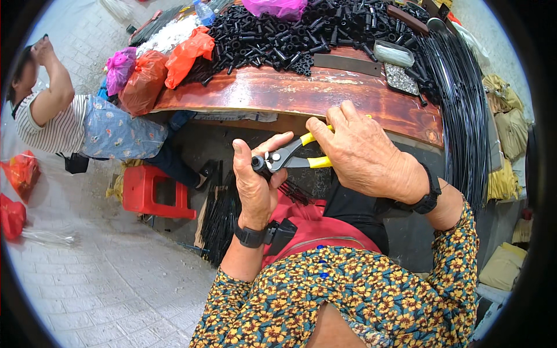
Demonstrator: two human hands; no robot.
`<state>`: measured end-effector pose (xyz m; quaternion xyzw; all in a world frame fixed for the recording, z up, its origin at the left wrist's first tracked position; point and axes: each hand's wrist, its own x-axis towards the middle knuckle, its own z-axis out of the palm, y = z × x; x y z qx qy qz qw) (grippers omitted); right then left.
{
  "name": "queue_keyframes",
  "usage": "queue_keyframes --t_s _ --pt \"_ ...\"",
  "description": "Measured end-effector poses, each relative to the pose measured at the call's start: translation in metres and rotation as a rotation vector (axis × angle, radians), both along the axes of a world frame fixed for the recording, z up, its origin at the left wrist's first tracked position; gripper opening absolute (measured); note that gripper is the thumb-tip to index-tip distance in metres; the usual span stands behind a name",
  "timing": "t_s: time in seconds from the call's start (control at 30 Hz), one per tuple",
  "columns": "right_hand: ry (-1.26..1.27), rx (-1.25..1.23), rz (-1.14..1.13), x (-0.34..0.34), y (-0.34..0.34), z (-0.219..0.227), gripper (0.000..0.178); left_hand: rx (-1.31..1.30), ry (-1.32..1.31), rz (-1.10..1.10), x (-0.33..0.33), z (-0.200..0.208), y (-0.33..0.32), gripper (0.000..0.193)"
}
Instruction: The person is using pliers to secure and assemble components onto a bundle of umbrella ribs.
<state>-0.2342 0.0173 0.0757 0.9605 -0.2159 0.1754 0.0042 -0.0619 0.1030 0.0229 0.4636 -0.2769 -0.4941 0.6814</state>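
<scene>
My left hand [253, 188] holds a short black tubular part [259, 164] across its palm, thumb raised and fingers curled round it. In my right hand [368, 153] is a pair of cutting pliers [282, 158] with yellow handles and a grey metal head. The pliers' jaws meet the black part near its end, just over my left palm. What lies between the jaws is too small to tell. Both hands are in front of the near edge of the reddish wooden table [243, 91], above my lap.
Black plastic parts [278, 43] pile across the table's far side. A flat metal bar [348, 65] and a tray of small metal pieces [401, 79] lie nearer. Long black rods [464, 116] hang at the right. At left are a red stool [152, 191] and another person [87, 116].
</scene>
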Motion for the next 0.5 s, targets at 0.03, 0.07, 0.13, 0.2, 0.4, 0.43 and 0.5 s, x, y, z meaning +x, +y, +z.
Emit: queue_keyframes --t_s 0.03,0.07,0.13,0.2,0.4,0.43,0.5 --pt "-0.001 0.000 0.000 0.000 0.000 0.001 0.043 0.002 0.003 -0.003 0.000 0.000 0.000 0.089" --pt "0.022 0.010 0.006 -0.001 -0.001 0.003 0.040 0.002 0.002 -0.003 0.000 0.000 0.000 0.089" --pt "0.044 0.020 0.013 -0.002 0.000 0.006 0.038 0.013 -0.015 -0.009 -0.001 0.000 0.001 0.090" --pt "0.041 -0.027 -0.007 -0.003 0.002 0.008 0.028 0.011 -0.027 -0.027 0.000 -0.001 0.001 0.090" --pt "0.074 -0.103 -0.058 0.001 0.012 0.021 0.019 0.013 -0.023 -0.060 0.000 0.002 0.002 0.091" --pt "0.072 -0.106 -0.057 0.002 0.012 0.018 0.019 0.023 -0.017 -0.061 0.001 0.002 0.002 0.091" --pt "0.062 -0.057 -0.064 0.004 0.012 0.008 0.019 0.025 -0.028 -0.058 0.002 0.003 0.003 0.091"
